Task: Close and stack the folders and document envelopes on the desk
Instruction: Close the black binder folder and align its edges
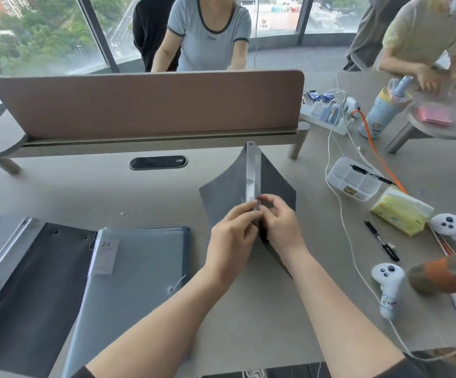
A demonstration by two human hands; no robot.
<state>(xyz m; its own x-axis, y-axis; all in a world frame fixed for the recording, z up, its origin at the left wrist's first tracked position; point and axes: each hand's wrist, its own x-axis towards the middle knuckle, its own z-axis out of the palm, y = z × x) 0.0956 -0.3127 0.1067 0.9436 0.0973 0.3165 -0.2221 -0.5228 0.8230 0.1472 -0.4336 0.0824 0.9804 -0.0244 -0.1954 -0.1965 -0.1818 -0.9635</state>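
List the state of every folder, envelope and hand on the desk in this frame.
Dark grey folder with clear spine bar: half open, covers splayed, lifted.
Left hand: pinching the spine bar's near end.
Right hand: pinching the same end.
Translucent blue-grey document envelope labelled 20: flat, closed.
Black folder with clear bar at far left: lying open, flat.

forearms: bare | sleeves: dark, at both elbows (frame's bottom edge) | hands: left hand [232, 238], right hand [281, 225], ungloved
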